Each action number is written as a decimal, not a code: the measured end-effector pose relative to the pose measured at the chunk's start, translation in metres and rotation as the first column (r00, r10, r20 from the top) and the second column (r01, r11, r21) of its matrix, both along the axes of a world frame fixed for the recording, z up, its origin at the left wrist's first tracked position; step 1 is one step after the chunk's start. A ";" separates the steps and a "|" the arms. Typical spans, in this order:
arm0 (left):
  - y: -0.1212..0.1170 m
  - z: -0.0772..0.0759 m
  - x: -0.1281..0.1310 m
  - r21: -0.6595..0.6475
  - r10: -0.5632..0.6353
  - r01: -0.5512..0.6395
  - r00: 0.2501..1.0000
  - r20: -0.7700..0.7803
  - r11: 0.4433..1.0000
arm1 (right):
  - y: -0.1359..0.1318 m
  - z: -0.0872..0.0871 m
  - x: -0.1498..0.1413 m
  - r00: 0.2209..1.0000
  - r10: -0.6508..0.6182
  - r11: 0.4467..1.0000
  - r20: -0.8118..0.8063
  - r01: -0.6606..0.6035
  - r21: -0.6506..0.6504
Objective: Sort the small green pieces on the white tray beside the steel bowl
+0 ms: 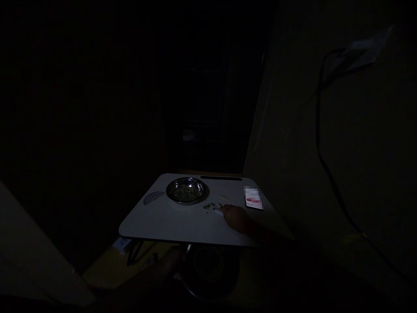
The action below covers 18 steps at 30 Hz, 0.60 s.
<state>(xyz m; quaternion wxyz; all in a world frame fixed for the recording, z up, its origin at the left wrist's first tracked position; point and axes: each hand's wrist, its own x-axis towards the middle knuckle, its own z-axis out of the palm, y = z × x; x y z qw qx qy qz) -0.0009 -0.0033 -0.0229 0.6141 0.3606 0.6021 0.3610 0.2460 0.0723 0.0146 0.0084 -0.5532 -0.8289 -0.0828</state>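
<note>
White tabletop [195, 224]; silvery bowl [185, 201]; phone screen [253, 200] white, red-marked.

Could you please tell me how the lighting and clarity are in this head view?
Head view: very dark overall, the background nearly black; bright glints inside the shiny round metal bowl on the white rounded-corner tabletop; the left hand sunk in shadow below it; a blocky pixelated patch over the lit phone-like screen.

Dim light falling on white table [182, 224], black cable [318, 126] hanging along right wall [293, 143], darkness filling background.
</note>
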 end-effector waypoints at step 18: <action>0.003 0.010 0.007 -0.079 -0.153 0.142 0.976 -0.157 0.987 | 0.010 0.008 0.036 0.982 -0.186 0.982 0.032 0.187 -0.037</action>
